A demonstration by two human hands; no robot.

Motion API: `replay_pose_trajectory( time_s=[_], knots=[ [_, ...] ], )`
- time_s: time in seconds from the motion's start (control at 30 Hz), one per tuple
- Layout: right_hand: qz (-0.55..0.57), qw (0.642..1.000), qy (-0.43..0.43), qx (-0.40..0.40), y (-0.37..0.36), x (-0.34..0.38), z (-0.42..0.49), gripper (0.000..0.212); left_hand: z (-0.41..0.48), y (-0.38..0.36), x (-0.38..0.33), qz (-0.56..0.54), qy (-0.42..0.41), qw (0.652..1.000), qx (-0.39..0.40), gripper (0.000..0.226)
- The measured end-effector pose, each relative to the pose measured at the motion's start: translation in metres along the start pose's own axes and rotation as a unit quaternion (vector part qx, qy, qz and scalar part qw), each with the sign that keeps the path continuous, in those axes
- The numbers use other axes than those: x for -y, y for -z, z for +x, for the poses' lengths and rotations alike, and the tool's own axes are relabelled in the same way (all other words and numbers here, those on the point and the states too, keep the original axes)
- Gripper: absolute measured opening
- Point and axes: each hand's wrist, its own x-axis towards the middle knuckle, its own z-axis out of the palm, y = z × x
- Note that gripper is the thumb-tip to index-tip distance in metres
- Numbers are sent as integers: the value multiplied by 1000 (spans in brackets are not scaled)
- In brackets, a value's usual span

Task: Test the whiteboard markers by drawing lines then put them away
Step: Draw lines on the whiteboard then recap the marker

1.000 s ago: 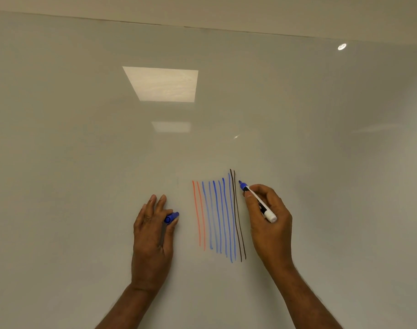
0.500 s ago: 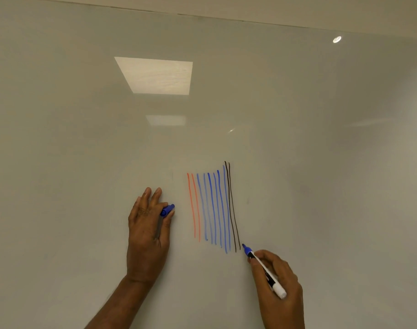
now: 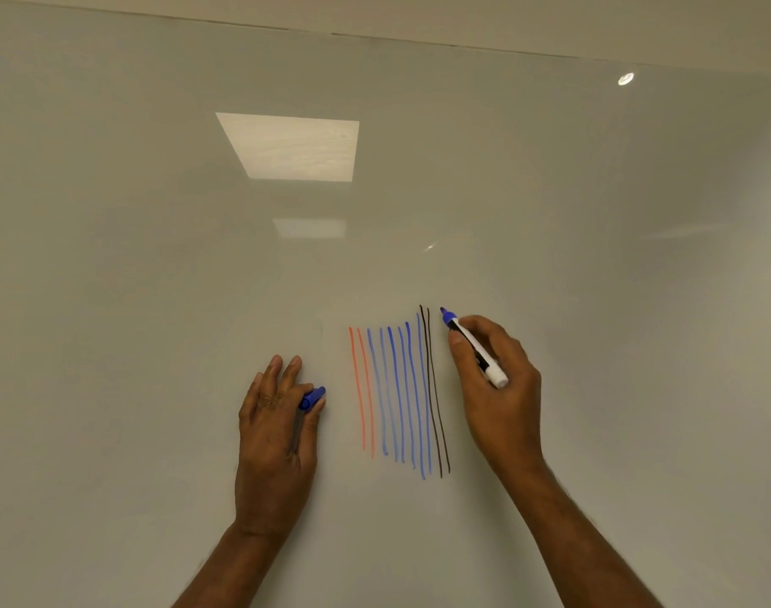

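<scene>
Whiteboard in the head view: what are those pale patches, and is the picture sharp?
Head view: the pale square and fainter patch below it look like ceiling lights mirrored in the glossy whiteboard; a small round glint sits top right; the drawn lines and the marker are sharp.

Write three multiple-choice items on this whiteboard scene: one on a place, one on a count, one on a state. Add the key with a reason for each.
1. Where is the tip of the blue marker?
A. at the whiteboard's top edge
B. just right of the upper ends of the black lines
C. below all the lines

2. How many orange lines are there?
A. two
B. four
C. six

3. The blue marker is:
A. capped
B. lying unheld
C. uncapped, in the right hand

Key: 1 B, the tip sits beside the black lines' tops. 2 A, two orange strokes stand leftmost. 3 C, its tip is bare; the left hand holds the blue cap.
</scene>
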Motion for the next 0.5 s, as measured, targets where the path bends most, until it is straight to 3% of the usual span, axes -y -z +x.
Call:
replay_pose_trajectory(
  time_s=[0.2,0.5],
  knots=[
    [-21,1000,7,-5,-1,-7,-5,20,1,0,0,5,-6,1000,-2,39],
    [-59,998,-19,-17,36,-39,-93,21,1,0,-1,1,-12,1000,-6,37]
  ],
)
